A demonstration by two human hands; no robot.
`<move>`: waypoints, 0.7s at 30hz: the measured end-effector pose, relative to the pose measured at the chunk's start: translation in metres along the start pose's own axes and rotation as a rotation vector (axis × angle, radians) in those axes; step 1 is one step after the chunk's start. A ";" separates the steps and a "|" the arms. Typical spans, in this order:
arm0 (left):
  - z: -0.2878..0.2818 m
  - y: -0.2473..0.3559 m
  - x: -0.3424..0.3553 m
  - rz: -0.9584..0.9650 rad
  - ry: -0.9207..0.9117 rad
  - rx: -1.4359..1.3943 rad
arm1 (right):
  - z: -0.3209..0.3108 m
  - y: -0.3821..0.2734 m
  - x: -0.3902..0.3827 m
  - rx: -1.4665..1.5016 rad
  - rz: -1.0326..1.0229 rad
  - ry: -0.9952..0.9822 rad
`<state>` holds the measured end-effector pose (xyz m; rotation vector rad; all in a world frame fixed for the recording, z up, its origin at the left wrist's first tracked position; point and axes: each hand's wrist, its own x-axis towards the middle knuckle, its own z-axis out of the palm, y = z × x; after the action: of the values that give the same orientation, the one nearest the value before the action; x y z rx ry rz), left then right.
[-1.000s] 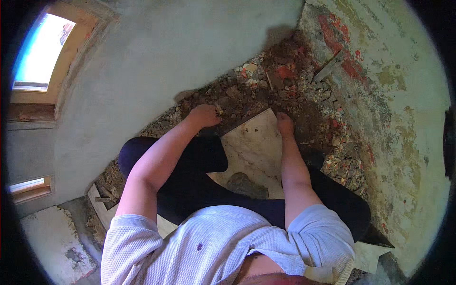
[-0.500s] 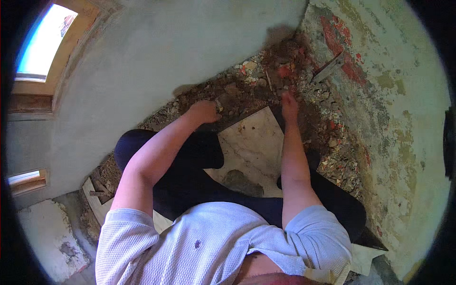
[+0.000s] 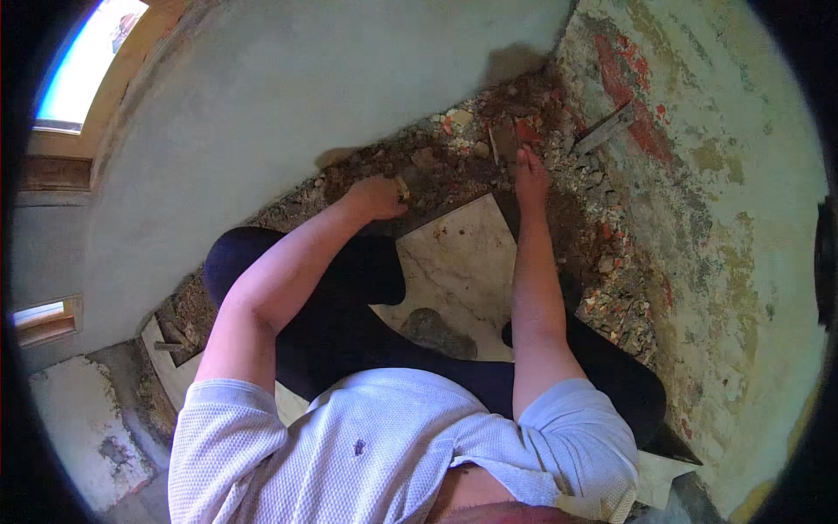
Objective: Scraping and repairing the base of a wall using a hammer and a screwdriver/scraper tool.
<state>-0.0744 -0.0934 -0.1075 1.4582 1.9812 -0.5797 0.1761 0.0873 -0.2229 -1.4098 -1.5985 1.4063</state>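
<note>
In front of me lies a strip of broken rubble and dark soil (image 3: 428, 166) along the wall's foot. My right hand (image 3: 531, 182) is closed over its far part. Beyond its fingers shows a flat, brown, blade-like tool (image 3: 504, 141) with a pale edge; its handle is hidden by the hand. Farther left, my left hand (image 3: 375, 197) is closed low over the soil. A small yellowish piece (image 3: 402, 188) shows at its fingers; most of it is hidden. Between my legs is a pale, veined marble-like slab (image 3: 458, 249), with a dark grey rounded patch (image 3: 441, 334) on it.
A plastered wall (image 3: 288, 96) rises at the left and a peeling wall (image 3: 724, 218) at the right, meeting in the far corner. A flat strip (image 3: 604, 127) leans against the right wall. Loose rubble (image 3: 624, 306) runs beside my right knee. Another pale slab (image 3: 87, 428) lies lower left.
My right hand has moved slightly farther away, and the tool's flat brown face now shows where only a thin edge did. My left hand stays nearly in place, with the yellowish piece more visible.
</note>
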 end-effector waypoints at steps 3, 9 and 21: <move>-0.002 0.018 0.020 0.053 0.032 0.002 | -0.025 0.092 0.020 -0.043 -0.123 0.055; 0.014 -0.001 0.022 0.038 0.003 0.001 | 0.008 0.115 -0.038 -0.376 0.275 -0.140; 0.007 0.005 0.016 0.068 0.033 -0.005 | -0.003 0.045 0.012 -0.058 -0.057 0.034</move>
<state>-0.0719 -0.0851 -0.1235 1.5353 1.9485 -0.5233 0.1902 0.0950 -0.2663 -1.4024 -1.6568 1.3057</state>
